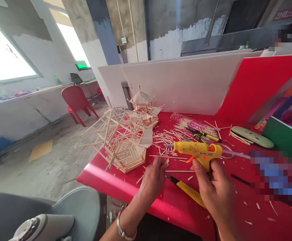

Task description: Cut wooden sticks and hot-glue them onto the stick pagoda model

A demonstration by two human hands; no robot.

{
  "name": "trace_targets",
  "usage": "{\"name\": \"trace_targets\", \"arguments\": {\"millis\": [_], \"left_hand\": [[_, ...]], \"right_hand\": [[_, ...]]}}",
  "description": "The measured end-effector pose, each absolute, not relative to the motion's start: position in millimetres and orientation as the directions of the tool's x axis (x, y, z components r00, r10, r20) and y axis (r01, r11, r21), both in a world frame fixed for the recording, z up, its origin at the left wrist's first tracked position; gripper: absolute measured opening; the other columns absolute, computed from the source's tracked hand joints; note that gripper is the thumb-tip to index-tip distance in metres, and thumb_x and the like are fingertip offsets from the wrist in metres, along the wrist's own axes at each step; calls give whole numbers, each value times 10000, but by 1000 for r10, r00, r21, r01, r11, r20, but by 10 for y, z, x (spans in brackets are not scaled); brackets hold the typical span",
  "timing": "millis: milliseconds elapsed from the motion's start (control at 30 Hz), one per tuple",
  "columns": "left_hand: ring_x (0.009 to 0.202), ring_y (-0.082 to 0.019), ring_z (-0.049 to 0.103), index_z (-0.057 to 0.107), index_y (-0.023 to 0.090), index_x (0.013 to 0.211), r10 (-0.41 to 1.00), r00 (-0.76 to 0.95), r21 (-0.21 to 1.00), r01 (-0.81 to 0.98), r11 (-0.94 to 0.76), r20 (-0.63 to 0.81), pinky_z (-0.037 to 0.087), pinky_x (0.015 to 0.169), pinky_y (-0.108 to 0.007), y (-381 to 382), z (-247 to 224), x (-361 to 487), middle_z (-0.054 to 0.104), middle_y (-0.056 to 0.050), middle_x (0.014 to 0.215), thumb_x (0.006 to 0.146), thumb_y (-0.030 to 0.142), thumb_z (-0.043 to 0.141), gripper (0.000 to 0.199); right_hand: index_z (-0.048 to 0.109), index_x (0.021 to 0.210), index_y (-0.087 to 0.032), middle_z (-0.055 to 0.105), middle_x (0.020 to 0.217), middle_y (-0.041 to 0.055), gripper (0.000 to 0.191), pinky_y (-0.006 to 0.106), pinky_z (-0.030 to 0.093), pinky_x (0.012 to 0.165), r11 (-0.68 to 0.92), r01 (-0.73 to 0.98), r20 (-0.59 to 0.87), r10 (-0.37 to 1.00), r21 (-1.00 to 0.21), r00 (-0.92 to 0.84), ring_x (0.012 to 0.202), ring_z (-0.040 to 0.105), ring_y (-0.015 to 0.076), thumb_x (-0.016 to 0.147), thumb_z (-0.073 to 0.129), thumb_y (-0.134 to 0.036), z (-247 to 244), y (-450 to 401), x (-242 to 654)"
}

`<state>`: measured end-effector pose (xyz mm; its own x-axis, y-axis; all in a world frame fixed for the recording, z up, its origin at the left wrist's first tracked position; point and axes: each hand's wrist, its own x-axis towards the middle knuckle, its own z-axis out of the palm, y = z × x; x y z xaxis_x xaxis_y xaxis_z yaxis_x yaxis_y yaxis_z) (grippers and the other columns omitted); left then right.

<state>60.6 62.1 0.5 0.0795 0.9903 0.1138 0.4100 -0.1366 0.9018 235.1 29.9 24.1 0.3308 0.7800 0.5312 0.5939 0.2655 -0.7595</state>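
My right hand [213,180] grips a yellow hot glue gun [196,149] by its handle, nozzle pointing left, with a clear glue stick out of its back. My left hand [154,177] is closed in a pinch, and a short wooden stick [166,162] shows at its fingertips. Left of that hand stands an open framework pavilion of wooden sticks [128,155] on a slatted base. Behind it is a second stick pavilion [142,100] with a pointed, slatted roof. A yellow utility knife [189,193] lies between my hands.
Loose cut sticks [164,139] are scattered on the red table [176,219]. Pliers [206,134], a bag of sticks [186,120] and a pale green oblong object [253,136] lie farther back. White boards [181,87] stand behind. A grey stool [83,211] holds a white flask [45,227].
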Motion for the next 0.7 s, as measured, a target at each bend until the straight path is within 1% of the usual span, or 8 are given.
{"name": "trace_targets", "arguments": {"millis": [67, 133, 233, 367, 433, 533, 600, 700], "left_hand": [[484, -143, 584, 517, 232, 789, 998, 65, 1000, 20, 4, -5, 397, 459, -228, 388, 29, 477, 622, -4, 659, 900, 397, 594, 213], [436, -146, 584, 515, 226, 835, 988, 82, 942, -300, 153, -134, 372, 371, -215, 237, 51, 332, 645, -4, 656, 841, 449, 669, 271], [529, -163, 656, 574, 188, 926, 966, 92, 797, -548, 253, -243, 439, 397, -202, 133, 106, 101, 698, -36, 701, 734, 383, 809, 360], [669, -187, 711, 619, 160, 852, 946, 107, 708, -639, 302, -308, 469, 453, -184, 100, 166, -153, 742, -90, 825, 651, 332, 883, 374], [645, -153, 683, 649, 155, 839, 946, 84, 710, -640, 292, -313, 439, 440, -171, 98, 159, -227, 735, -78, 855, 624, 337, 898, 375], [495, -54, 505, 692, 141, 793, 950, -6, 748, -617, 242, -313, 311, 394, -140, 104, 104, -282, 618, 13, 637, 571, 348, 921, 380], [440, -28, 386, 705, 138, 788, 946, -50, 769, -597, 229, -320, 243, 384, -141, 110, 63, -305, 500, 63, 523, 549, 374, 927, 402], [429, -32, 376, 698, 149, 820, 938, -37, 762, -595, 257, -345, 235, 391, -152, 122, 29, -341, 471, 73, 504, 562, 417, 914, 429]], "right_hand": [[590, 850, -223, 685, 721, 23, 280, 230, 478, 508, 301, 610, 564, 771, -733, 296, 587, 639, 152, 929, 568, -491, 351, 251, 2231], [589, 851, -226, 670, 715, 19, 258, 221, 460, 474, 347, 636, 607, 755, -689, 246, 567, 619, 143, 929, 578, -472, 419, 239, 2095], [598, 898, -224, 670, 765, 31, 228, 234, 471, 499, 390, 674, 650, 740, -627, 176, 611, 627, 153, 927, 590, -450, 456, 259, 1902], [610, 933, -224, 671, 807, 42, 225, 263, 494, 555, 396, 712, 660, 741, -579, 125, 683, 641, 177, 932, 584, -448, 471, 268, 1709], [614, 941, -222, 678, 824, 47, 224, 270, 502, 572, 402, 724, 662, 742, -560, 100, 703, 647, 182, 934, 583, -444, 477, 256, 1638], [620, 991, -216, 698, 859, 56, 223, 280, 514, 599, 412, 742, 667, 743, -529, 63, 727, 663, 190, 934, 586, -430, 472, 241, 1560], [620, 1033, -217, 706, 874, 56, 223, 286, 523, 621, 418, 750, 668, 743, -513, 44, 744, 672, 193, 935, 590, -414, 463, 241, 1521], [626, 1049, -223, 710, 875, 52, 219, 290, 533, 635, 418, 756, 669, 742, -503, 34, 746, 679, 194, 930, 600, -405, 452, 249, 1473]]}}
